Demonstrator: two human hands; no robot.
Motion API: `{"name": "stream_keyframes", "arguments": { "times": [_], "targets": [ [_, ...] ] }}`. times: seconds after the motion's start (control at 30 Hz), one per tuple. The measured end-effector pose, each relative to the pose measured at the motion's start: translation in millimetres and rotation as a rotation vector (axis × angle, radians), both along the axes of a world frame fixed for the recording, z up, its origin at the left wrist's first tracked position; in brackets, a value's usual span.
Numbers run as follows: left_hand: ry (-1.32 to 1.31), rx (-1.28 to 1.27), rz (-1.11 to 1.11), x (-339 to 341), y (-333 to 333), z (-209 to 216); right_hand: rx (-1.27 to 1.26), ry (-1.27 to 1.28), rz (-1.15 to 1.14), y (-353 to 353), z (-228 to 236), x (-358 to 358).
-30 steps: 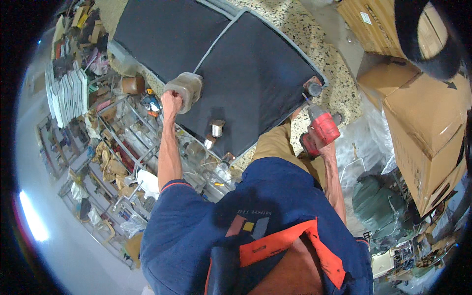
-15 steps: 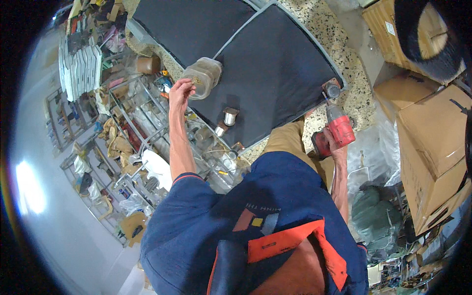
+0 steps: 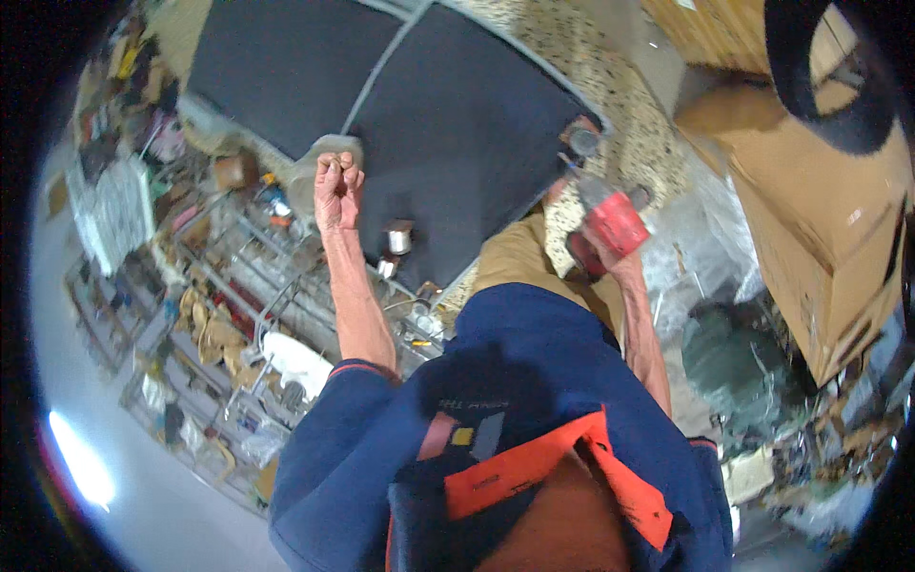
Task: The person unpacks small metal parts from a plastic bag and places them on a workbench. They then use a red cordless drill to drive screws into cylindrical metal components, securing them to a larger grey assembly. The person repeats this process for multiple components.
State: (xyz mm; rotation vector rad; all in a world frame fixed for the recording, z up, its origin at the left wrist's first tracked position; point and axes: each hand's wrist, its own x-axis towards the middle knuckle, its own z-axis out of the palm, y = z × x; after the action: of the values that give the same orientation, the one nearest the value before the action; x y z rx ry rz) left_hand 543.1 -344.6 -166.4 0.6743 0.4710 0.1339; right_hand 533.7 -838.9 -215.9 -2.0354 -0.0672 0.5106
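Drawing its fingertips together, my left hand (image 3: 338,191) is covering part of a cloudy plastic container (image 3: 303,195), which is showing behind and beside my fingers; whether I am pinching anything small, I cannot tell. My right hand (image 3: 608,252) is gripping a red power drill (image 3: 620,223), and its bit is pointing beyond that hand toward a round furniture leg (image 3: 583,143) at the corner of a dark-covered panel (image 3: 467,133). Blur is hiding whether bit and leg are touching. Two shiny metal legs (image 3: 399,236) are sitting between my hands, nearer the left one and closer to my body.
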Motion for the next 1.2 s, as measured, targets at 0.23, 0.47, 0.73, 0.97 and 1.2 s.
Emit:
{"name": "stream_keyframes", "arguments": {
  "times": [0.23, 0.47, 0.73, 0.97, 1.2],
  "targets": [
    [0.386, 0.151, -0.566, 45.4, -148.6, -23.1, 0.117, -0.017, 0.133, 0.6, 23.0, -2.8],
    [0.526, -0.152, -0.519, 33.7, -228.1, -44.1, 0.319, 0.101, -0.044, 11.9, 16.4, -25.2],
    [0.629, -0.199, -0.45, 27.2, -246.1, -63.3, 0.2, -0.022, 0.014, -1.4, -24.2, -66.5],
    [0.72, -0.182, -0.441, 37.4, -267.3, -68.2, 0.274, 0.046, -0.149, -1.9, -35.7, -75.0],
    [0.813, -0.074, -0.615, 51.9, -279.0, -79.1, 0.162, 0.172, -0.141, -11.9, 5.9, -46.2]
  ]
}}
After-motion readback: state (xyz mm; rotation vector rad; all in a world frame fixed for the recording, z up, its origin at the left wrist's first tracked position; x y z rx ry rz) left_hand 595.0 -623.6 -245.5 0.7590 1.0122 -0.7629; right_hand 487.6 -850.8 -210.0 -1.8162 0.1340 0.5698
